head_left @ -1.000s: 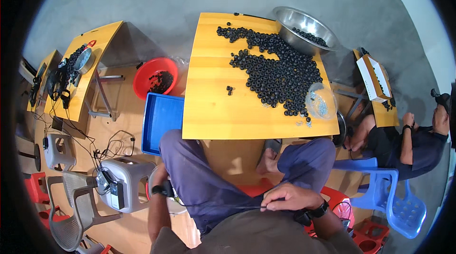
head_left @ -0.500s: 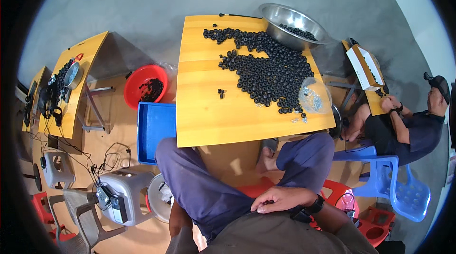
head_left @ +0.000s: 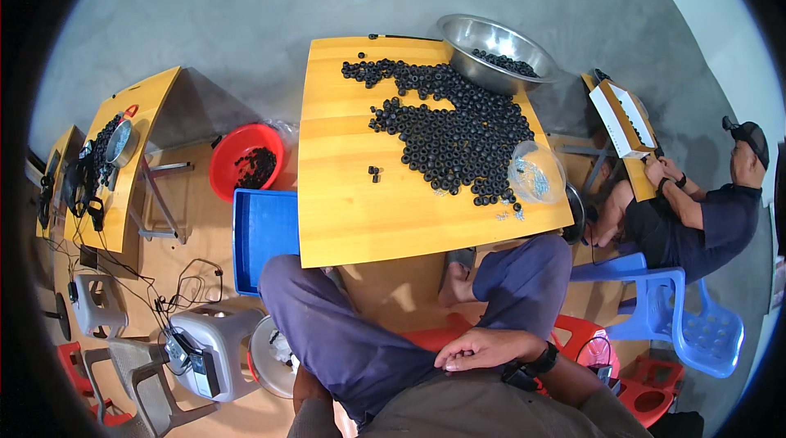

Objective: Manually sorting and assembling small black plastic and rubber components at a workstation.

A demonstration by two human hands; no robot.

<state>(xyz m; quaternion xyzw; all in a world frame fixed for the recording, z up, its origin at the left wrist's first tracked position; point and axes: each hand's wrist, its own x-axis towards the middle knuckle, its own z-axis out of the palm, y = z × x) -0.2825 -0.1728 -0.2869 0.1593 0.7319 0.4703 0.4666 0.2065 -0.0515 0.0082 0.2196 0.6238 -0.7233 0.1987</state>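
Observation:
My right hand (head_left: 485,348) rests on my lap, palm down, fingers loosely bent and slightly apart. It holds nothing that I can see. A black watch (head_left: 543,358) is on that wrist. Of my left arm (head_left: 311,395) only a part shows, hanging beside my left thigh; the hand is out of sight. Beyond my knees, on a yellow table (head_left: 344,217), lies a wide heap of small black ring-shaped parts (head_left: 458,131). A clear plastic bowl (head_left: 536,172) with small metal pieces stands at the heap's right edge. A steel basin (head_left: 499,53) holds more black parts.
Left of the table are a blue tray (head_left: 266,241) and a red basin (head_left: 246,161) with black bits. Grey stools (head_left: 214,352) and cables (head_left: 164,299) lie nearer. At right a person (head_left: 704,192) works at another table beside a white box (head_left: 622,119) and a blue chair (head_left: 667,307).
The whole view has shifted slightly, with the table appearing a little lower and further left. My right hand stays on my lap.

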